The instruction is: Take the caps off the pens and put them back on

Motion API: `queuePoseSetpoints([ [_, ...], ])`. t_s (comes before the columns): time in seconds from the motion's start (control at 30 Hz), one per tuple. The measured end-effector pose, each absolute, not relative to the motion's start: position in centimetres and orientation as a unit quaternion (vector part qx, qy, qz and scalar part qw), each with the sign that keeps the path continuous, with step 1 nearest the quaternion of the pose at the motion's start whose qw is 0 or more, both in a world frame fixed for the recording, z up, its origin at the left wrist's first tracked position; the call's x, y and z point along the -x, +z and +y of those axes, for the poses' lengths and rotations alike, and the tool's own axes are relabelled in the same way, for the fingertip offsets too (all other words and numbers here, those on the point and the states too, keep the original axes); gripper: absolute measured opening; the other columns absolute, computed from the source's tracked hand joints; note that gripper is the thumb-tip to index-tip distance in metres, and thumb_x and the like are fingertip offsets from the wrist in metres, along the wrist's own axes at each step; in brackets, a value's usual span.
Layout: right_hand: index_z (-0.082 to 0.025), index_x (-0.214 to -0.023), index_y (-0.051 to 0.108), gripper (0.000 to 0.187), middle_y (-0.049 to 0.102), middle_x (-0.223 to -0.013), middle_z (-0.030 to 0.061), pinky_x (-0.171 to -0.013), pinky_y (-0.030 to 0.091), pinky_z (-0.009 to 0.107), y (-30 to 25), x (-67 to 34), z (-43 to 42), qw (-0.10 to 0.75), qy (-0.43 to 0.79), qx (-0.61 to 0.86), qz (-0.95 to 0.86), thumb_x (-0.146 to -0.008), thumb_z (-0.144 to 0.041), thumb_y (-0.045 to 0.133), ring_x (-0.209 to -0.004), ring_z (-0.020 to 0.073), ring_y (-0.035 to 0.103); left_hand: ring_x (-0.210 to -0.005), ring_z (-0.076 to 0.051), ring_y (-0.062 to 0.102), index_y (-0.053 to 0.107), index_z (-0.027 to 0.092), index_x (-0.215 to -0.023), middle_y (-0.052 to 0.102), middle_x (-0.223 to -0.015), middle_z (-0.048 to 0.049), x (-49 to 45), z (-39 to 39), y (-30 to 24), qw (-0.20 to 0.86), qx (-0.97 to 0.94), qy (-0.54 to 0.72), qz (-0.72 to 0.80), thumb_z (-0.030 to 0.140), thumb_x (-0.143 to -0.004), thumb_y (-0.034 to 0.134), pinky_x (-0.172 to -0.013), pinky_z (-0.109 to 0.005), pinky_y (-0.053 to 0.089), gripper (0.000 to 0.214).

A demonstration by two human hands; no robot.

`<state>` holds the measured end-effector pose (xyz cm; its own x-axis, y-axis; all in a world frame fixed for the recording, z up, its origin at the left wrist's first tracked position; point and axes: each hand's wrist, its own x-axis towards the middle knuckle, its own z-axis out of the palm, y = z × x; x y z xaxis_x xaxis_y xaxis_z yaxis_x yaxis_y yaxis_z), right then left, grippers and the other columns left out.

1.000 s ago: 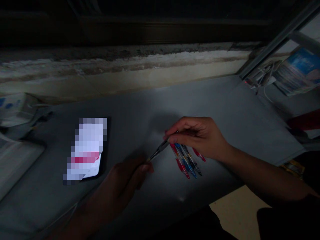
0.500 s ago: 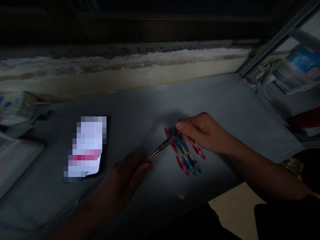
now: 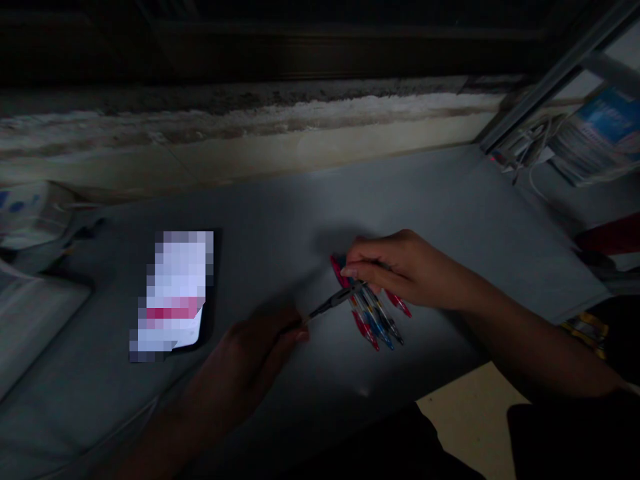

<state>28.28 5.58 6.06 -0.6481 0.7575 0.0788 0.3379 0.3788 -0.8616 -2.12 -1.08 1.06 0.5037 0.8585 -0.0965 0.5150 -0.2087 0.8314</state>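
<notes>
A slim dark pen (image 3: 333,301) slants between my two hands above the table. My left hand (image 3: 255,353) is in shadow and pinches its lower left end. At the upper right end, the fingers of my right hand (image 3: 390,267) are closed around the pen, partly hiding that end. Under and beside my right hand lie several clear-barrelled pens side by side: a red pen (image 3: 367,333), a blue pen (image 3: 383,333), a black pen (image 3: 394,328) and another red pen (image 3: 400,305). My right hand covers parts of them.
A lit phone (image 3: 175,293), its screen blurred out, lies left on the grey table (image 3: 280,220). A tissue pack (image 3: 35,210) sits at the far left. Cables (image 3: 530,157) and a blue-and-white package (image 3: 600,137) stand by a metal frame at the right.
My right hand has moved slightly down and left, and its fingers now cover the pen's upper end. The pen has tilted flatter. My left hand has hardly moved.
</notes>
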Motion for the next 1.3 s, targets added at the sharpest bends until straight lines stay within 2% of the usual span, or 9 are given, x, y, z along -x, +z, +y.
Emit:
queuePoseSetpoints([
  [0.17,-0.018,-0.104,0.075,0.032,0.074,-0.078,-0.0029,-0.064,0.044,0.021,6.2,-28.4,5.5,0.242,0.452,0.329,-0.793,-0.113,-0.049,0.074,-0.065,0.0074,0.062,-0.049,-0.014,0.059,0.077,0.025,-0.093,0.065,-0.061,0.0045,2.1,-1.0,1.6,0.434,-0.747,0.192,0.465,0.058,-0.12,0.048,-0.049,-0.023,0.043,0.052],
  [0.23,-0.018,-0.094,0.074,0.038,0.073,-0.072,-0.0033,-0.064,0.044,0.02,6.0,-28.2,5.4,0.248,0.453,0.334,-0.788,-0.114,-0.051,0.073,-0.062,0.0065,0.062,-0.048,-0.014,0.059,0.077,0.025,-0.096,0.067,-0.063,0.0045,2.1,-0.9,1.6,0.408,-0.766,0.201,0.454,0.056,-0.122,0.045,-0.049,-0.023,0.045,0.052],
  [0.4,-0.021,-0.07,0.058,0.067,0.054,-0.047,-0.0065,-0.048,0.037,0.021,5.3,-27.2,4.9,0.216,0.533,0.411,-0.707,-0.115,-0.07,0.059,-0.039,0.0054,0.047,-0.067,-0.017,0.078,0.077,0.024,-0.103,0.083,-0.083,-0.0008,1.9,-0.8,1.3,0.168,-0.867,0.252,0.395,0.043,-0.126,0.046,-0.064,-0.026,0.058,0.043],
  [0.53,-0.023,-0.064,0.054,0.072,0.047,-0.042,-0.0074,-0.04,0.032,0.021,5.2,-27.2,4.6,0.2,0.591,0.421,-0.659,-0.109,-0.079,0.064,-0.034,0.0056,0.04,-0.06,-0.017,0.072,0.076,0.022,-0.111,0.079,-0.076,0.0005,2.1,-1.2,2.4,0.013,-0.904,0.234,0.359,0.033,-0.125,0.051,-0.062,-0.029,0.053,0.031],
  [0.7,-0.023,-0.058,0.049,0.077,0.046,-0.041,-0.0059,-0.037,0.029,0.022,5.6,-27.5,4.1,0.186,0.629,0.43,-0.62,-0.104,-0.081,0.069,-0.033,0.0056,0.039,-0.056,-0.016,0.071,0.07,0.017,-0.13,0.077,-0.071,0.003,1.4,-2.2,4.1,-0.092,-0.907,0.251,0.325,0.019,-0.123,0.056,-0.06,-0.031,0.049,0.016],
  [0.83,-0.02,-0.065,0.058,0.073,0.054,-0.048,-0.0045,-0.044,0.039,0.02,5.8,-26.6,3.5,0.311,0.657,0.383,-0.57,-0.1,-0.08,0.077,-0.04,0.005,0.044,-0.064,-0.016,0.077,0.069,0.018,-0.132,0.083,-0.084,-0.0009,-0.2,-3.1,5.0,-0.003,-0.868,0.295,0.4,0.031,-0.127,0.049,-0.068,-0.027,0.06,0.025],
  [0.97,-0.019,-0.089,0.07,0.044,0.069,-0.07,-0.0028,-0.054,0.051,0.02,5.5,-25.4,2.5,0.336,0.703,0.302,-0.55,-0.09,-0.052,0.099,-0.056,0.0086,0.06,-0.062,-0.016,0.074,0.074,0.02,-0.127,0.079,-0.079,-0.0006,-2.3,-4.3,5.1,0.161,-0.817,0.313,0.457,0.037,-0.127,0.044,-0.069,-0.025,0.064,0.035],
  [1.1,-0.018,-0.085,0.069,0.033,0.065,-0.071,-0.0039,-0.057,0.046,0.019,4.9,-24.7,1.4,0.333,0.648,0.299,-0.616,-0.097,-0.038,0.092,-0.062,0.0078,0.057,-0.056,-0.014,0.07,0.07,0.021,-0.128,0.075,-0.073,0.0019,-3.4,-6.1,3.9,0.301,-0.753,0.326,0.486,0.035,-0.126,0.042,-0.061,-0.021,0.058,0.031],
  [1.3,-0.02,-0.086,0.065,0.026,0.066,-0.074,-0.0031,-0.062,0.045,0.022,4.5,-24.0,0.5,0.307,0.593,0.305,-0.679,-0.104,-0.034,0.078,-0.066,0.01,0.061,-0.056,-0.016,0.072,0.068,0.022,-0.125,0.074,-0.072,0.0022,-3.6,-7.9,2.2,0.314,-0.723,0.325,0.523,0.036,-0.125,0.043,-0.061,-0.023,0.06,0.028],
])
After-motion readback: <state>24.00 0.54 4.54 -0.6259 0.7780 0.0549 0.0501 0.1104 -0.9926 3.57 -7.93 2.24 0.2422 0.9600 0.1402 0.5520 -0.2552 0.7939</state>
